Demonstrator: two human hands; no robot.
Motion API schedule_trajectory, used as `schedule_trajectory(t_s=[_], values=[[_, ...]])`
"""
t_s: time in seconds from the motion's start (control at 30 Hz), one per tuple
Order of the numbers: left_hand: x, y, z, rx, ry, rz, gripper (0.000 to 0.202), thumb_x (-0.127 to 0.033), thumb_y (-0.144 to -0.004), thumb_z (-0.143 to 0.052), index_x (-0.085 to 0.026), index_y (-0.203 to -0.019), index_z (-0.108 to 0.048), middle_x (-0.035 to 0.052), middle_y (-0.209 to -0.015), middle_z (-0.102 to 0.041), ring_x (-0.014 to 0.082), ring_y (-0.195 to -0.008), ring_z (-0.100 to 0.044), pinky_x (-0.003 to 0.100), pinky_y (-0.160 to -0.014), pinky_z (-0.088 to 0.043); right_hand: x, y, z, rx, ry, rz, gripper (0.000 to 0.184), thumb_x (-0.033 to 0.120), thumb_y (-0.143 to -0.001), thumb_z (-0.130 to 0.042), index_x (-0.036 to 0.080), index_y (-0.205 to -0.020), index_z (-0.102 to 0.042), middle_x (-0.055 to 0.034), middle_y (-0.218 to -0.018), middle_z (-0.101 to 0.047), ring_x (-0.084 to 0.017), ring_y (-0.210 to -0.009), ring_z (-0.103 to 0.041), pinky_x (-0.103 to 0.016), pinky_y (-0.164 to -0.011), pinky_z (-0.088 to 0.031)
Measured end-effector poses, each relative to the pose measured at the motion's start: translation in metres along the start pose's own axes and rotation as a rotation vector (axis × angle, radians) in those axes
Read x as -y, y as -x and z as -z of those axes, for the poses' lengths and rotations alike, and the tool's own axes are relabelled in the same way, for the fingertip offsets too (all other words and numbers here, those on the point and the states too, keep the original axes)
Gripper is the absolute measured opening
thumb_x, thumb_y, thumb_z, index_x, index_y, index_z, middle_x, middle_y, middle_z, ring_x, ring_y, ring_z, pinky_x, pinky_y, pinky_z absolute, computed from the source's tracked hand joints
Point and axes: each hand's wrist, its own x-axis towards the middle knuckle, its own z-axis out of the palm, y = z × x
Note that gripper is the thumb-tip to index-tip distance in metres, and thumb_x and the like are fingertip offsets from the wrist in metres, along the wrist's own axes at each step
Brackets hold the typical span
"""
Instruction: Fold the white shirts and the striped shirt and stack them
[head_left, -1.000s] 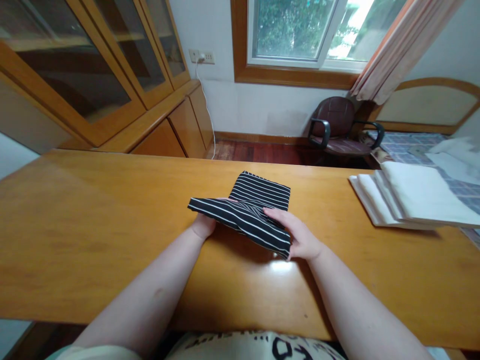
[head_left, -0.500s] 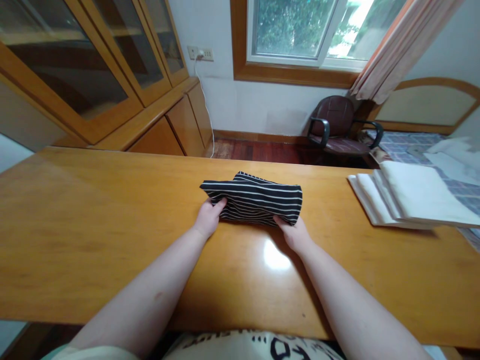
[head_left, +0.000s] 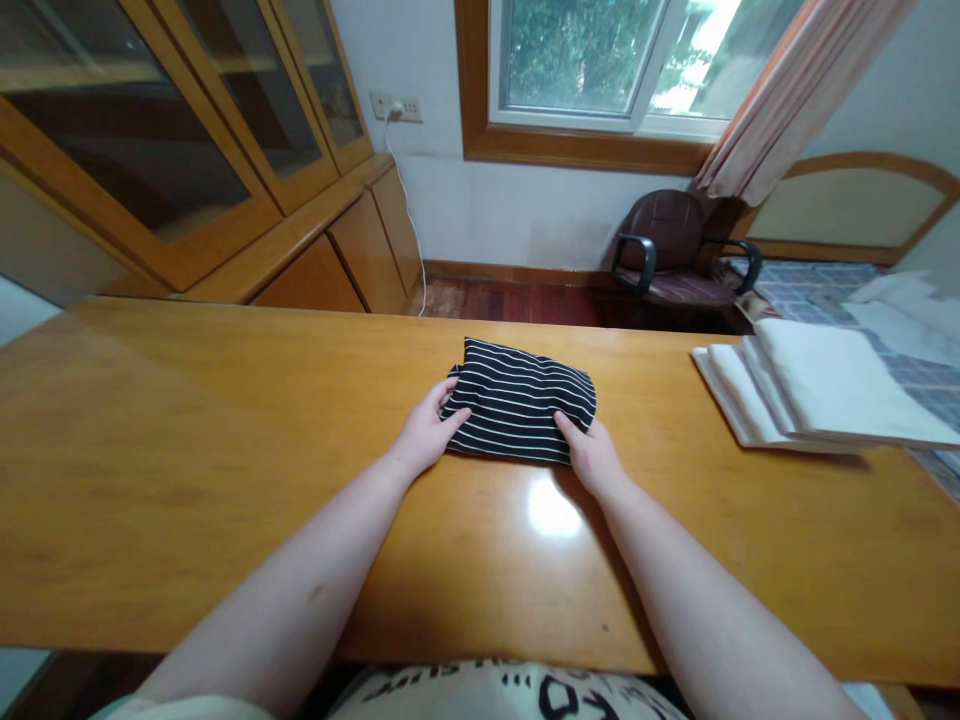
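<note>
A black cloth with white stripes (head_left: 517, 405), folded into a small bundle, lies on the wooden table (head_left: 225, 470) in front of me. My left hand (head_left: 429, 430) grips its left edge, thumb on top and the other fingers partly tucked at the side. At the right end, my right hand (head_left: 592, 455) holds the cloth with its thumb on top; its other fingers are hidden underneath. What kind of cloth item it is does not show.
A stack of white folded sheets or boards (head_left: 825, 390) sits at the table's right end. Beyond the far edge are an office chair (head_left: 667, 250), a glass-door cabinet (head_left: 172, 150) and a bed (head_left: 810, 280).
The upper layer of the striped cloth, raised before, now lies flatter over the bundle. Its protruding left corner is folded in, and my left hand's thumb has moved onto the top.
</note>
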Motion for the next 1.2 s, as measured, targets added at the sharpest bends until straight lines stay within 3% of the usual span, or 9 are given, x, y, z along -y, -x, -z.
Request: schedule_trajectory(t_s=[0.17,0.37,0.53,0.67,0.83,0.97,1.07,1.2], values=[[0.005,0.003,0.001,-0.050,-0.026,0.203,0.054,-0.031,-0.069,-0.067,-0.016,-0.118,-0.051,0.0134,-0.119,-0.063,0.0253,-0.113,-0.058,0.040,-0.097,-0.043,0.002,-0.003,0.002,-0.004,0.154,-0.040,0.047,0.050,-0.078,-0.059,0.018,-0.112,-0.064,-0.0087,-0.117,-0.066,-0.027,-0.112,-0.059,-0.046,-0.101,-0.041],[-0.010,0.006,0.004,-0.060,0.075,0.382,0.041,-0.055,-0.072,-0.061,-0.016,-0.083,-0.064,0.0073,-0.082,-0.070,0.0253,-0.083,-0.066,0.038,-0.077,-0.049,0.006,-0.004,0.003,-0.028,0.245,-0.070,0.045,0.049,-0.081,-0.053,0.017,-0.109,-0.064,-0.0104,-0.118,-0.065,-0.027,-0.114,-0.057,-0.044,-0.101,-0.040],[-0.013,0.008,0.009,0.009,0.259,0.445,0.025,-0.038,-0.061,-0.067,-0.016,-0.073,-0.065,0.0049,-0.070,-0.070,0.0224,-0.069,-0.065,0.035,-0.071,-0.048,0.007,-0.006,0.004,0.050,0.269,-0.057,0.045,0.050,-0.082,-0.052,0.021,-0.115,-0.062,-0.0074,-0.120,-0.064,-0.027,-0.114,-0.057,-0.045,-0.101,-0.040],[-0.012,0.008,0.016,0.015,0.171,0.417,0.022,-0.038,-0.061,-0.064,-0.017,-0.065,-0.065,0.0046,-0.066,-0.069,0.0229,-0.069,-0.064,0.034,-0.070,-0.047,0.008,-0.007,0.004,0.097,0.255,-0.060,0.042,0.048,-0.080,-0.056,0.021,-0.112,-0.063,-0.0073,-0.118,-0.066,-0.026,-0.111,-0.059,-0.044,-0.099,-0.042],[-0.012,0.006,0.021,-0.004,-0.177,0.409,0.040,-0.056,-0.069,-0.059,-0.018,-0.065,-0.068,0.0077,-0.069,-0.070,0.0257,-0.073,-0.065,0.034,-0.070,-0.046,0.006,-0.011,0.009,0.034,0.153,-0.125,0.041,0.050,-0.080,-0.054,0.018,-0.103,-0.064,-0.0080,-0.106,-0.070,-0.025,-0.101,-0.063,-0.040,-0.089,-0.047],[-0.012,0.004,0.023,0.038,-0.358,0.393,0.031,-0.049,-0.069,-0.060,-0.018,-0.072,-0.066,0.0054,-0.070,-0.069,0.0243,-0.072,-0.064,0.032,-0.067,-0.045,0.002,-0.014,0.014,0.035,0.229,-0.150,0.039,0.053,-0.080,-0.050,0.017,-0.085,-0.065,-0.0060,-0.082,-0.070,-0.024,-0.083,-0.063,-0.035,-0.076,-0.046],[-0.010,0.003,0.022,0.020,-0.337,0.393,0.029,-0.041,-0.068,-0.061,-0.018,-0.086,-0.064,0.0043,-0.076,-0.070,0.0225,-0.073,-0.065,0.031,-0.067,-0.046,0.001,-0.014,0.012,0.031,0.429,-0.120,0.035,0.050,-0.079,-0.050,0.018,-0.073,-0.060,-0.0037,-0.071,-0.065,-0.021,-0.072,-0.058,-0.033,-0.069,-0.042],[-0.006,0.002,0.019,0.006,-0.195,0.389,0.038,-0.051,-0.074,-0.056,-0.017,-0.091,-0.061,0.0077,-0.089,-0.071,0.0234,-0.084,-0.066,0.033,-0.074,-0.048,0.002,-0.013,0.009,0.084,0.466,-0.060,0.031,0.048,-0.080,-0.050,0.019,-0.077,-0.059,-0.0022,-0.075,-0.065,-0.019,-0.071,-0.056,-0.031,-0.068,-0.040]])
